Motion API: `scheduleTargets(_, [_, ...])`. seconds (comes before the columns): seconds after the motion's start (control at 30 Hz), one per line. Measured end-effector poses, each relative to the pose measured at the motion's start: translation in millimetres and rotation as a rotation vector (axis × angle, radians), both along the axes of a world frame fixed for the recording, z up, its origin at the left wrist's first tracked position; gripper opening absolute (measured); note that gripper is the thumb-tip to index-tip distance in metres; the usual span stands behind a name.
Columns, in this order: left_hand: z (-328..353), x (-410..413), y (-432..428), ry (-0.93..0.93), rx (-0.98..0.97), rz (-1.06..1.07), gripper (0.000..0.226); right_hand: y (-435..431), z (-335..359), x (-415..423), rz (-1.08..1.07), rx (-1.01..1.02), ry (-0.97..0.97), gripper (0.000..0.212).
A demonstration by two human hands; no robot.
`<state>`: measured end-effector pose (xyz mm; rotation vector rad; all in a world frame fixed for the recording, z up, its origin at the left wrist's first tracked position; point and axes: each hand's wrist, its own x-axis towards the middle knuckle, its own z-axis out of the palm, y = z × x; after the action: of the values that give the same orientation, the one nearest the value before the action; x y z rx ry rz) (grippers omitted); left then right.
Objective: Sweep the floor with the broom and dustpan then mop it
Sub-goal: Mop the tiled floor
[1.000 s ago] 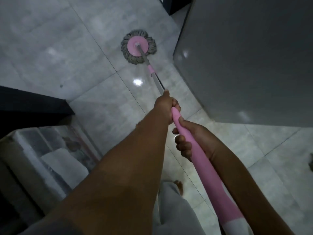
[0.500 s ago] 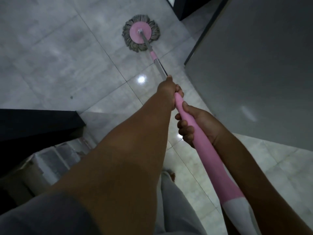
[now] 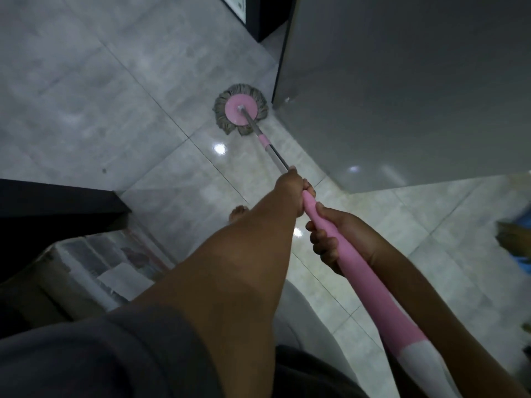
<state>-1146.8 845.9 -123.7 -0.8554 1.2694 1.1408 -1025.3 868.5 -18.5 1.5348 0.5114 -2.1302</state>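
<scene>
Viewed from the head: pressed the mop head (image 3: 240,113) flat on the tiled floor (image 3: 100,96), just beside the lower corner of a grey panel (image 3: 402,81) at right. Stood hemmed at left by a dark ledge (image 3: 57,205) and a plastic-wrapped box (image 3: 86,268), with a bare foot (image 3: 240,212) near them. Gripped the pink mop handle (image 3: 359,271) two-handed: left hand (image 3: 290,191) clenched round it further down, right hand (image 3: 336,237) curled round it just behind.

The left hand (image 3: 290,192) grips the mop handle (image 3: 359,275) foremost, arm extended. The right hand (image 3: 340,235) grips it just behind, fingers curled round.
</scene>
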Motion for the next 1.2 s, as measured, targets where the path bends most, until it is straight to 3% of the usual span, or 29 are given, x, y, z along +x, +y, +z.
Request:
scheduleTargets(0.3, [7, -32, 13, -0.020, 0.011, -0.078, 0.053, 13, 7, -32, 0.009, 0.009, -0.002, 0.038])
scheduleTargets(0.73, [-25, -307, 72, 0.082, -0.006, -0.112, 0.056, 67, -21, -306, -0.016, 0.036, 0.023, 0.039])
scheduleTargets(1.0, [-15, -316, 61, 0.060, -0.037, -0.158, 0.054, 50, -13, -318, -0.085, 0.022, 0.019, 0.039])
scheduleTargets(1.2, [12, -262, 33, 0.018, -0.033, -0.183, 0.052, 22, 13, -265, -0.080, 0.040, 0.015, 0.039])
